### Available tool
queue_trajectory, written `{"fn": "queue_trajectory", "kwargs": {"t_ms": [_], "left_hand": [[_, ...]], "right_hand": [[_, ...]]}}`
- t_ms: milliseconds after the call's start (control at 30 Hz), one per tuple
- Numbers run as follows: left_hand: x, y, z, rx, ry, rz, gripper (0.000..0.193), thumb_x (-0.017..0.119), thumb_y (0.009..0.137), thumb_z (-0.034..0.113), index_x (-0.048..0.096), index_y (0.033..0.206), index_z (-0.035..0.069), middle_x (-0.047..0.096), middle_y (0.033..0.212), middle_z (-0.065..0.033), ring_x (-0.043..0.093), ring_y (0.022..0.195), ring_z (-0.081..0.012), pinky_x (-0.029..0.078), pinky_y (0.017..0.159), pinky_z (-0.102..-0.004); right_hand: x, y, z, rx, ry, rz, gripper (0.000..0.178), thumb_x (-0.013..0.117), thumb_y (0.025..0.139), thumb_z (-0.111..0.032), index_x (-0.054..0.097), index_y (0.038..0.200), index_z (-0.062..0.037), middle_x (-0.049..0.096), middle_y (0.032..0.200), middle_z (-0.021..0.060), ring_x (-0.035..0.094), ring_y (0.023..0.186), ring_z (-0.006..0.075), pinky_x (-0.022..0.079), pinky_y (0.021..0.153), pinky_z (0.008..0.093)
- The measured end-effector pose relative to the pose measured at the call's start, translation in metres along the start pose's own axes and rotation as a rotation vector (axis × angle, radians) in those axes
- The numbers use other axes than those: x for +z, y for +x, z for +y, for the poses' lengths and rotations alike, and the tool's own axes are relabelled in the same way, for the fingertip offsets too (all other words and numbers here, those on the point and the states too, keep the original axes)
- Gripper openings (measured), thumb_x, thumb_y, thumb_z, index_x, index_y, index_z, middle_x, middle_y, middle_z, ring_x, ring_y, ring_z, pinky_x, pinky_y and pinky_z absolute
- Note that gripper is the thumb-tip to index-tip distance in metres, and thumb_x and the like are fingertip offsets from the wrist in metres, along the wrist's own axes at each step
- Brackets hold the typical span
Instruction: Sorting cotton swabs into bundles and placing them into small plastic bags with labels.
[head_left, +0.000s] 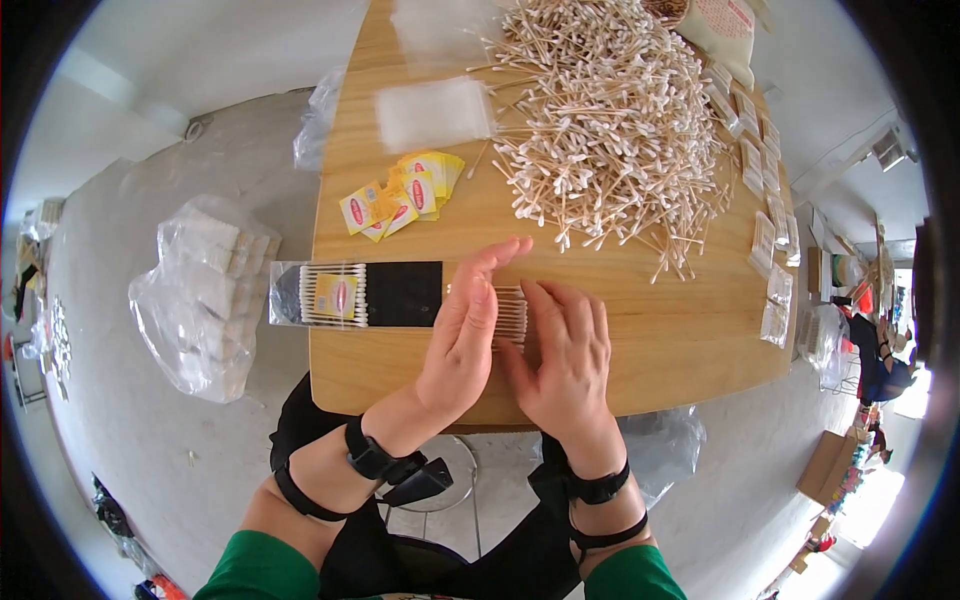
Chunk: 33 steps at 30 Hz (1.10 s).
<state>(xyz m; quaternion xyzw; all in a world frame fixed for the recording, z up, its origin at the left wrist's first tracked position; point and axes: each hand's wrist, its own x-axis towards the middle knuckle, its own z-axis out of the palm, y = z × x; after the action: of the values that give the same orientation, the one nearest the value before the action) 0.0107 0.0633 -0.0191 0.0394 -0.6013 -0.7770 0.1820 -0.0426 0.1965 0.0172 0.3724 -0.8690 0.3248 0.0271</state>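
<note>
A flat row of cotton swabs lies on the table between my hands. My right hand brackets it, forefinger at the far side and thumb at the near side. On edge against the row's left end stands my left hand, its fingers stretched out straight. Just left of that hand is a flat black strip. Its left part reaches a clear bag that holds another row of swabs and a yellow card. The bag overhangs the table's left edge.
A big heap of loose cotton swabs covers the far middle. Yellow cards and a stack of clear bags lie far left. Filled packs line the right edge. On the floor at left sits a plastic sack of packs.
</note>
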Motion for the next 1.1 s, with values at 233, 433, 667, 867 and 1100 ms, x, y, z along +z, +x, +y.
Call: {"fn": "queue_trajectory", "kwargs": {"t_ms": [233,433,667,867,1100], "left_hand": [[-0.001,0.002,0.000,-0.019,-0.122,-0.002,0.049,0.023,0.116,0.035,0.036,0.152,0.003,0.040,0.159,-0.0209,0.030,0.154,-0.0317,0.015,0.128,-0.0463],[-0.016,0.000,0.029,0.116,0.609,-0.032,0.053,0.045,0.111,0.034,0.045,0.149,-0.003,0.047,0.154,-0.0233,0.041,0.148,-0.0366,0.030,0.123,-0.0468],[-0.025,-0.019,0.015,0.186,1.375,-0.228,0.072,0.057,0.101,0.045,0.045,0.151,-0.005,0.038,0.162,-0.0229,0.033,0.153,-0.0380,0.028,0.124,-0.0506],[-0.027,-0.017,0.020,0.193,1.262,-0.175,0.067,0.059,0.102,0.039,0.045,0.151,-0.005,0.042,0.160,-0.0231,0.035,0.151,-0.0387,0.028,0.124,-0.0502],[-0.127,-0.005,0.053,0.136,1.429,0.200,0.052,0.055,0.106,0.020,0.043,0.153,0.000,0.045,0.157,-0.0227,0.035,0.151,-0.0427,0.028,0.123,-0.0531]], "right_hand": [[0.004,-0.006,-0.005,-0.076,-0.253,-0.250,0.065,0.069,0.092,-0.023,0.051,0.148,0.0027,0.048,0.157,0.0191,0.043,0.148,0.0344,0.030,0.124,0.0514],[0.009,-0.007,-0.005,-0.080,-0.267,-0.237,0.061,0.064,0.095,-0.021,0.050,0.150,0.0012,0.048,0.157,0.0176,0.043,0.148,0.0328,0.029,0.124,0.0509],[0.013,-0.011,-0.006,-0.046,-0.314,-0.265,0.065,0.060,0.093,-0.020,0.046,0.154,-0.0013,0.044,0.161,0.0153,0.037,0.152,0.0308,0.024,0.126,0.0512],[0.015,-0.008,-0.011,-0.032,-0.353,-0.270,0.062,0.059,0.096,-0.020,0.046,0.154,0.0004,0.044,0.161,0.0165,0.037,0.152,0.0316,0.023,0.126,0.0526],[0.026,0.004,-0.023,-0.034,-0.353,-0.293,0.059,0.059,0.099,-0.020,0.046,0.153,0.0004,0.046,0.159,0.0171,0.039,0.150,0.0333,0.026,0.125,0.0528]]}}
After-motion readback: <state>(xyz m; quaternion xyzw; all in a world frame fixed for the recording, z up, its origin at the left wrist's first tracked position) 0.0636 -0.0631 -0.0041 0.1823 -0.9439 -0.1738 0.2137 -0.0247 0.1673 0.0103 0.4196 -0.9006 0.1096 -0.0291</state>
